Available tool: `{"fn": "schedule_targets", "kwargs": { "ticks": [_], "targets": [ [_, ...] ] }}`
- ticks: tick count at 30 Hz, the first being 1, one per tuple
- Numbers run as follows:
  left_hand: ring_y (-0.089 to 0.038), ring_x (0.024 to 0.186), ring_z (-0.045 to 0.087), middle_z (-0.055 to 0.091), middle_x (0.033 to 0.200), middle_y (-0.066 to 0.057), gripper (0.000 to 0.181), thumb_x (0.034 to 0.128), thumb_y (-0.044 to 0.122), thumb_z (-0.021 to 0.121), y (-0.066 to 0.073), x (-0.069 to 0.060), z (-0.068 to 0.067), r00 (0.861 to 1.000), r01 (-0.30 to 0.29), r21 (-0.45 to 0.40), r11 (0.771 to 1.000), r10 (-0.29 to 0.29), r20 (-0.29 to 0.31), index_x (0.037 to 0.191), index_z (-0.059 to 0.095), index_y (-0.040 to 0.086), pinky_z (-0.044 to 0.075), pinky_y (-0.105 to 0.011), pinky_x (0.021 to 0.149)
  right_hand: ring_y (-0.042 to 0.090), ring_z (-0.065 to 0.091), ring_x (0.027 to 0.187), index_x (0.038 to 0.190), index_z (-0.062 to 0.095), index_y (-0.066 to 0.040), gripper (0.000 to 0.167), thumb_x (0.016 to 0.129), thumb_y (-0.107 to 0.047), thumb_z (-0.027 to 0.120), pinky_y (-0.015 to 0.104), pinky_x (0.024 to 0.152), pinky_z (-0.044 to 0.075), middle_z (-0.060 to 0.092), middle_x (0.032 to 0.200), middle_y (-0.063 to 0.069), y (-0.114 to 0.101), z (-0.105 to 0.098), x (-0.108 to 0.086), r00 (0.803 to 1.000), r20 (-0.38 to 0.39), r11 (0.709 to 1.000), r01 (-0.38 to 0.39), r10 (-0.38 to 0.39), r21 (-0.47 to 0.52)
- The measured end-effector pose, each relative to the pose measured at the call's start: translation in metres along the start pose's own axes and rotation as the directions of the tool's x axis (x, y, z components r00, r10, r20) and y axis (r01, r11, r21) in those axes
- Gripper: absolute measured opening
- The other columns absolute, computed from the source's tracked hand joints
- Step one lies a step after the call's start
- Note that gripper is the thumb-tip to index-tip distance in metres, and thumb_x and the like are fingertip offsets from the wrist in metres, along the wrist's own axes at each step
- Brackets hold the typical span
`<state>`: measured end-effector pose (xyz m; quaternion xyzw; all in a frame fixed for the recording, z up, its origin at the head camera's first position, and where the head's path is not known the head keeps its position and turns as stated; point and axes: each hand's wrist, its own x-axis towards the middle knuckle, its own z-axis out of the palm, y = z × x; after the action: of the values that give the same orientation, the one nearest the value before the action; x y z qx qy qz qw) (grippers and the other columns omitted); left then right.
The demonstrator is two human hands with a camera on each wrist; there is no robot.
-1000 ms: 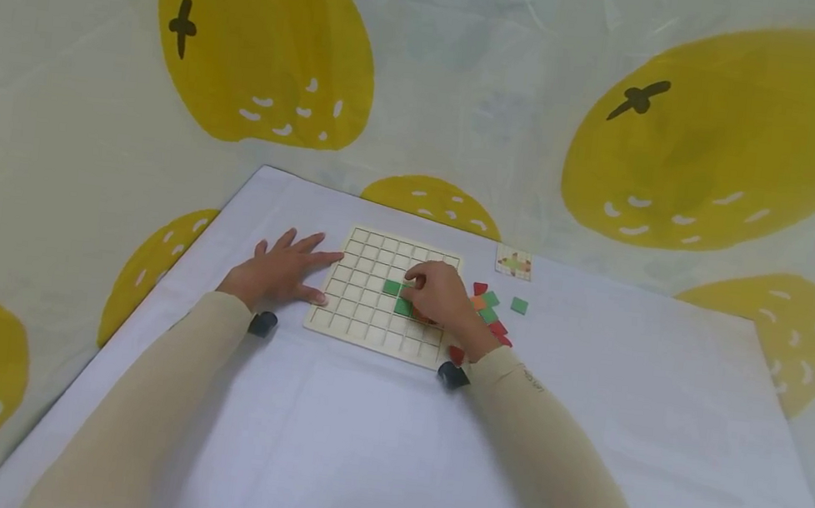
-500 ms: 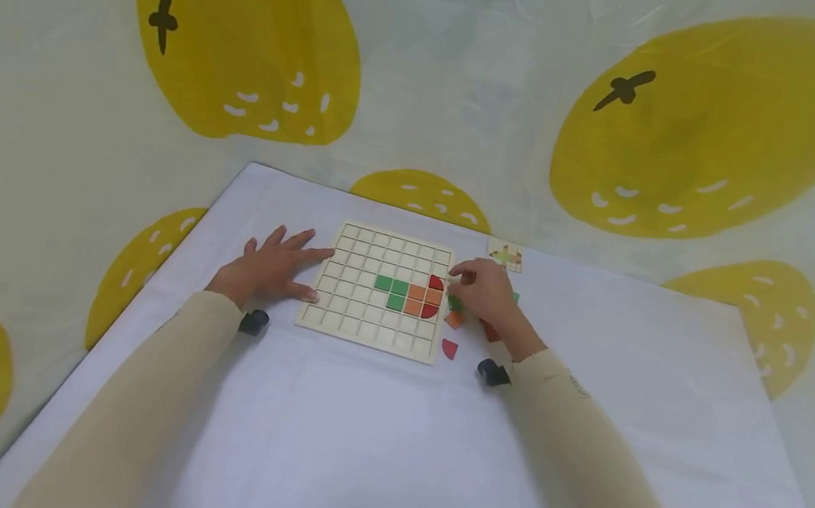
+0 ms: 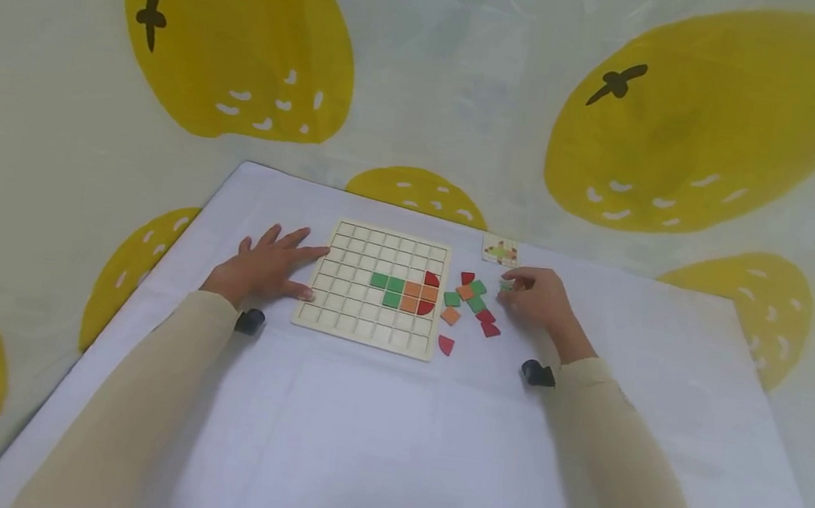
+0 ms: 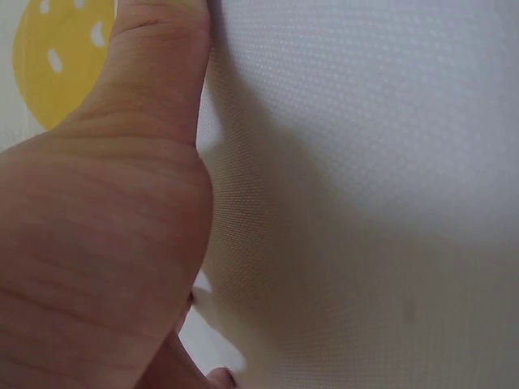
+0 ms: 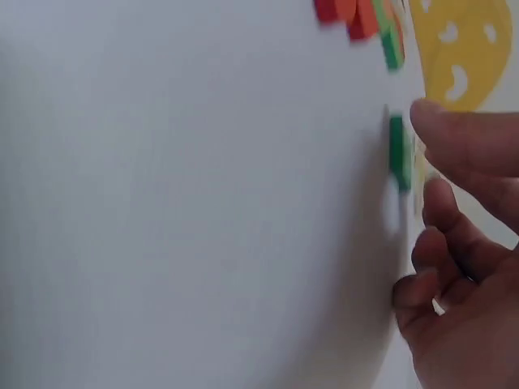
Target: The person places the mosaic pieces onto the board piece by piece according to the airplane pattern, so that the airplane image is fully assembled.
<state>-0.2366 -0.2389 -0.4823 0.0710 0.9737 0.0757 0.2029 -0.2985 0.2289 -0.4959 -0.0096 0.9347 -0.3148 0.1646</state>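
Observation:
My left hand (image 3: 255, 268) lies with fingers spread at the left edge of the cream wooden grid board (image 3: 355, 315), its thumb and a fingertip touching the rim. On the board sit green tiles (image 3: 379, 281), orange tiles (image 3: 412, 289) and red rounded pieces (image 3: 431, 278), grouped toward the right side. My right hand (image 3: 542, 299) is right of the loose tiles, thumb and index fingertips at a green square tile (image 3: 505, 284). In the right wrist view, those fingertips are close beside the green tile (image 5: 399, 152); whether they pinch it cannot be told. The left wrist view shows my left palm (image 4: 105, 235) near the cloth.
Loose pieces lie right of the board: a red quarter-round (image 3: 446, 345), an orange tile (image 3: 450, 316), a red piece (image 3: 490, 330) and several more. A small pattern card (image 3: 501, 250) lies near the table's back edge. A lemon-printed sheet (image 3: 427, 80) hangs behind.
My right hand has moved from the tiles on the board, past its right edge and over the loose pieces, to the outlying green tile. My left hand has stayed at the board's edge.

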Motion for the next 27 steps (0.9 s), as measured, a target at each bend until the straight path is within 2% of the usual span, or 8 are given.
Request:
{"fn": "schedule_targets", "kwargs": {
  "ticks": [4, 12, 20, 27],
  "targets": [
    [-0.052, 0.161, -0.003, 0.004, 0.179, -0.003, 0.092, 0.086, 0.069, 0.07, -0.0011, -0.0002, -0.0012, 1.0, 0.007, -0.002, 1.0, -0.007, -0.002, 0.162, 0.021, 0.052, 0.007, -0.084, 0.119, 0.035, 0.051, 0.124, 0.135, 0.068, -0.016, 0.04, 0.097, -0.028, 0.074, 0.054, 0.11, 0.05, 0.06, 0.134, 0.016, 0.0098, -0.006, 0.0018, 0.998, 0.045, 0.999, -0.043, 0.043, 0.014],
    [-0.052, 0.161, -0.005, 0.002, 0.179, -0.003, 0.093, 0.0859, 0.069, 0.07, -0.0017, 0.0013, -0.0024, 1.0, 0.005, -0.021, 1.0, -0.005, 0.019, 0.163, 0.021, 0.051, 0.006, -0.084, 0.119, 0.034, 0.05, 0.124, 0.132, 0.07, -0.018, 0.037, 0.096, -0.026, 0.074, 0.052, 0.109, 0.05, 0.06, 0.131, 0.014, 0.0127, -0.0069, 0.0034, 0.995, 0.047, 0.994, -0.092, 0.089, 0.053],
    [-0.053, 0.16, -0.002, 0.004, 0.179, -0.005, 0.093, 0.0861, 0.068, 0.071, -0.0049, -0.0007, -0.0003, 1.0, 0.0, -0.01, 1.0, 0.0, -0.001, 0.163, 0.022, 0.051, 0.008, -0.085, 0.117, 0.033, 0.049, 0.127, 0.132, 0.072, -0.015, 0.038, 0.096, -0.027, 0.076, 0.05, 0.11, 0.05, 0.059, 0.133, 0.016, 0.01, -0.0041, 0.0041, 0.993, 0.029, 0.986, -0.119, 0.117, 0.117],
    [-0.053, 0.161, -0.003, 0.003, 0.179, -0.003, 0.092, 0.0865, 0.066, 0.072, -0.0015, -0.0007, -0.0008, 1.0, -0.008, -0.022, 1.0, 0.008, -0.002, 0.162, 0.022, 0.052, 0.008, -0.085, 0.117, 0.033, 0.05, 0.126, 0.13, 0.073, -0.014, 0.035, 0.096, -0.023, 0.076, 0.049, 0.112, 0.049, 0.06, 0.132, 0.015, 0.0116, -0.006, 0.0028, 0.987, 0.021, 0.976, -0.16, 0.159, 0.147]
  ]
}}
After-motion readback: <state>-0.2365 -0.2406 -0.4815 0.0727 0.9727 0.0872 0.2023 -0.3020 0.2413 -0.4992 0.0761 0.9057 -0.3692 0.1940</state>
